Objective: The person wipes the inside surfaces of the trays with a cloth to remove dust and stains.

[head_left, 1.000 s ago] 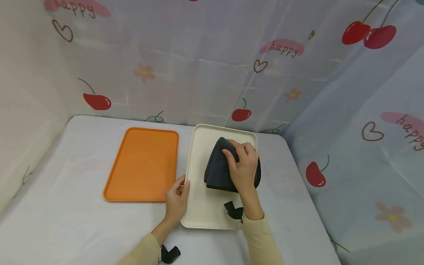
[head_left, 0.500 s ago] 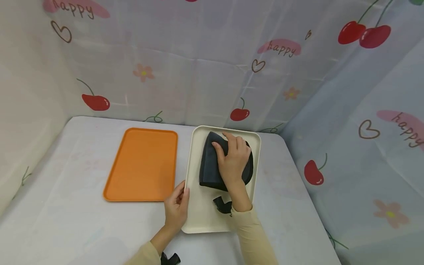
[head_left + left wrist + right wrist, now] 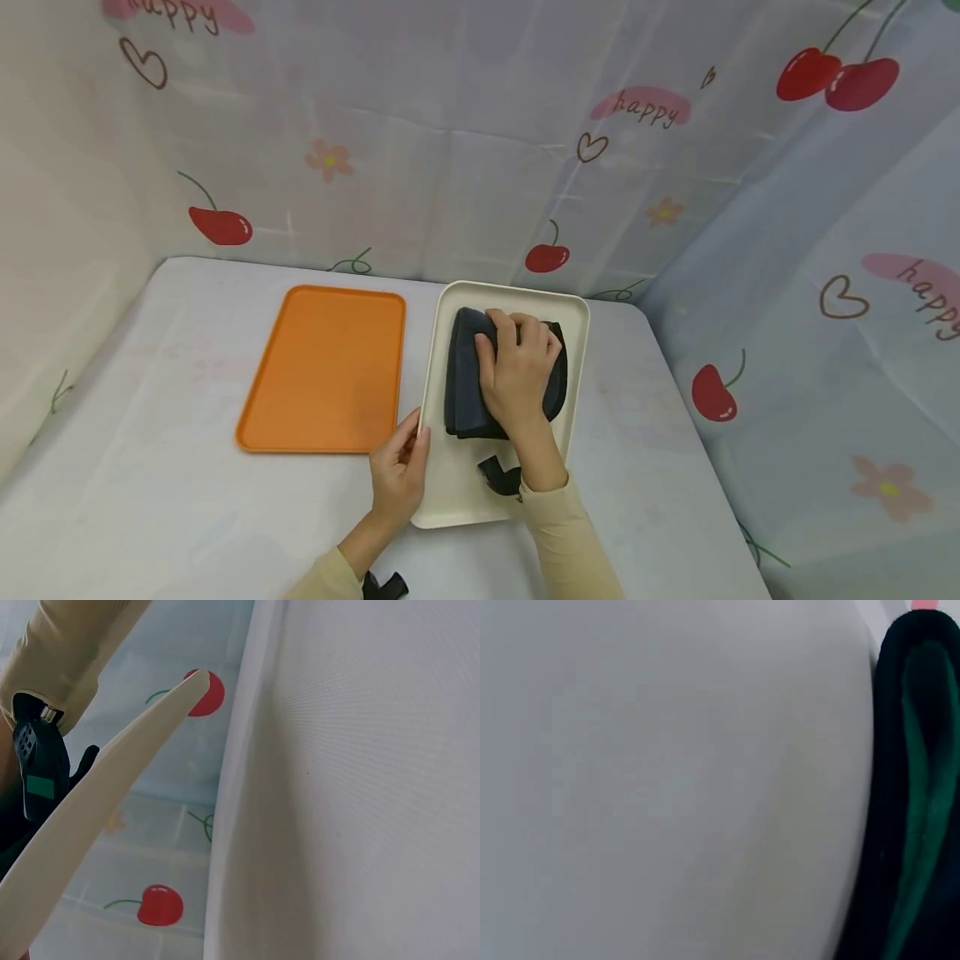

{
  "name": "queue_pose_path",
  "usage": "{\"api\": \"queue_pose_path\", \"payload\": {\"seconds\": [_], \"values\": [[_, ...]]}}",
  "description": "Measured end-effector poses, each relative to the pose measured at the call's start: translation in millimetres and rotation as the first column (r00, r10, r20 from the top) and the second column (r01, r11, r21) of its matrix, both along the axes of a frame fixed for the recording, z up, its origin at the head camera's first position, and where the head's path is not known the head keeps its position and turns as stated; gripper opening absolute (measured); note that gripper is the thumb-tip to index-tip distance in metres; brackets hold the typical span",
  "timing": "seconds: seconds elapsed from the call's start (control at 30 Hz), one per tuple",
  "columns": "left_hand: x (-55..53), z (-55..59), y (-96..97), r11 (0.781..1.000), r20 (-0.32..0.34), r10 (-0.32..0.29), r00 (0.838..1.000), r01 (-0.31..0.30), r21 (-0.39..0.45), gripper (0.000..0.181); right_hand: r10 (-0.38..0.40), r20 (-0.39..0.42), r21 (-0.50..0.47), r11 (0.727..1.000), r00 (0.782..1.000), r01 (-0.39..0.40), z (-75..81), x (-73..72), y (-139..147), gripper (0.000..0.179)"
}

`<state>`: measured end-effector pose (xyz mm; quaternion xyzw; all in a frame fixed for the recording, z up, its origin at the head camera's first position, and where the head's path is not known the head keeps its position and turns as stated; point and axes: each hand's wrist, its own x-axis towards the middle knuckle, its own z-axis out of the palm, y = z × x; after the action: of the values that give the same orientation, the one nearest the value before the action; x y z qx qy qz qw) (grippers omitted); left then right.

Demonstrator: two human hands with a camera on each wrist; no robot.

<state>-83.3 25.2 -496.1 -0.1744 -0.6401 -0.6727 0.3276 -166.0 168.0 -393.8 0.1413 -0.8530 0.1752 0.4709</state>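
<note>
A cream rectangular tray (image 3: 465, 492) has its left rim in the grip of my left hand (image 3: 399, 479), thumb at the edge. In the left wrist view, the tray's side (image 3: 97, 784) stands off the white tabletop. Over the tray, my right hand (image 3: 517, 367) grips a dark grey folded fabric item (image 3: 467, 375) from above, fingers bent and thumb spread to the left. Its right side has a rounded black edge. The right wrist view shows its dark fold (image 3: 889, 750) with a green inner layer (image 3: 922, 817). The palm hides its middle.
An orange tray (image 3: 326, 371) lies flat to the left of the cream one. The white-covered table (image 3: 187, 508) meets a printed curtain (image 3: 450, 183) at the back and right. Black wrist straps (image 3: 498, 475) show on both arms.
My right hand has brought the fabric item leftward, from overlapping the cream tray's right rim to within the rims. My left hand has slid slightly nearer along the left rim.
</note>
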Motion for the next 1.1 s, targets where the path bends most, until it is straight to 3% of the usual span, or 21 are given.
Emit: {"api": "queue_pose_path", "payload": {"seconds": [0.2, 0.33, 0.67, 1.1], "values": [[1.9, 1.9, 0.2, 1.000, 0.018, 0.008, 1.000, -0.008, 0.011, 0.034, 0.074, 0.127, 0.040, 0.996, 0.989, -0.080, -2.3, 9.5, 1.5, 0.068], [3.1, 4.0, 0.0, 1.000, 0.026, 0.016, 1.000, -0.016, 0.006, 0.033, 0.097, 0.163, 0.067, 0.992, 0.982, -0.109, -3.2, 13.8, 2.1, 0.078], [0.8, 1.9, 0.2, 1.000, -0.037, 0.029, 0.999, -0.029, -0.004, 0.037, 0.144, 0.009, 0.045, 0.989, 0.990, -0.144, 0.1, 9.4, -3.2, 0.055], [-0.4, 2.8, 1.0, 0.995, -0.095, 0.097, 0.991, -0.099, -0.011, 0.040, 0.096, -0.011, 0.016, 0.995, 0.995, -0.095, 11.6, 5.2, -12.3, 0.036]]}}
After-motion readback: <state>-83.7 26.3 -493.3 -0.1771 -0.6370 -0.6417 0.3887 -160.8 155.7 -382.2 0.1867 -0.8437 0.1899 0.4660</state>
